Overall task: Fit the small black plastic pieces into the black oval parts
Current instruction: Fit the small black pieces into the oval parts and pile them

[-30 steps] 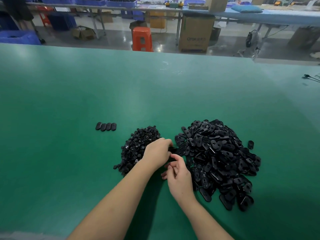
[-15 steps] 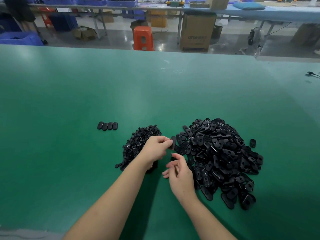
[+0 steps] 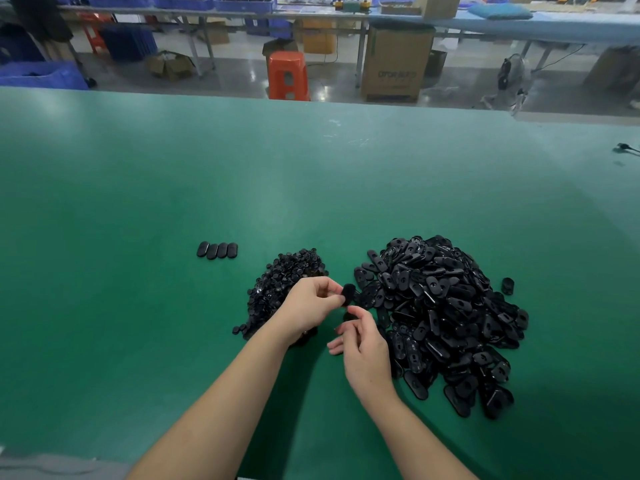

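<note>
— What do our fingers hold?
— Our left hand (image 3: 311, 299) pinches one black oval part (image 3: 348, 294); our right hand (image 3: 363, 351) curls beneath, its grip unclear.
— And around?
— Two piles on the green desk (image 3: 138, 188): small pieces (image 3: 277, 289), oval parts (image 3: 446, 317). Four ovals in a row (image 3: 217, 250), one stray oval (image 3: 507, 285).

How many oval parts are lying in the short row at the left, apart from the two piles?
4. They lie side by side, touching, in one short row on the green table, left of the pile of small pieces. None seems hidden.
</note>
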`<state>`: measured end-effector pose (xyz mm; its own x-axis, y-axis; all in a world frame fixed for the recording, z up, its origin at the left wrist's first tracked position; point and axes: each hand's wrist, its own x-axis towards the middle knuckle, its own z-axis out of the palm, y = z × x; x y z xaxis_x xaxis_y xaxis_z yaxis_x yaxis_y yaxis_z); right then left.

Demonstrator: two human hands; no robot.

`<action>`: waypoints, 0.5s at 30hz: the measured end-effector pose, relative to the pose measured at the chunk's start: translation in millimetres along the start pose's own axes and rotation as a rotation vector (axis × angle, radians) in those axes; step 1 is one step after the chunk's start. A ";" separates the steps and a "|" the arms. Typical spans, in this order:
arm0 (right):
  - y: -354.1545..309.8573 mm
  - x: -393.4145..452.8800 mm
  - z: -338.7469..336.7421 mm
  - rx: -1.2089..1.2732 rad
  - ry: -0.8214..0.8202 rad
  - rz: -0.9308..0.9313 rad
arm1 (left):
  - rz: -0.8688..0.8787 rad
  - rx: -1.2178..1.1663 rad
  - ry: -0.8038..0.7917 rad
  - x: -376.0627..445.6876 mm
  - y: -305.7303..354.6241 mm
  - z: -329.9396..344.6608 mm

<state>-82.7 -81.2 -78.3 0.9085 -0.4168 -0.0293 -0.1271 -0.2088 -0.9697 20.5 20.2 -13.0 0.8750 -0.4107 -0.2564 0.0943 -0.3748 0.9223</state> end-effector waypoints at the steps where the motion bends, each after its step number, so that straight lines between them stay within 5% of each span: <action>1: 0.1 0.3 0.4 0.020 0.009 0.008 | 0.036 0.044 0.002 -0.4 -1.2 -0.6; 8: -3.5 0.6 1.0 0.177 0.061 0.072 | 0.359 0.415 -0.058 -10.7 -7.3 -4.2; 15: -3.2 2.2 -1.6 0.066 0.019 0.062 | 0.318 0.396 -0.098 -17.2 -10.4 -4.8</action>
<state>-80.9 -82.8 -75.0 0.8917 -0.4443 -0.0858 -0.1558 -0.1234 -0.9800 6.8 35.1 -16.8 0.7810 -0.6240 -0.0246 -0.3727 -0.4974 0.7834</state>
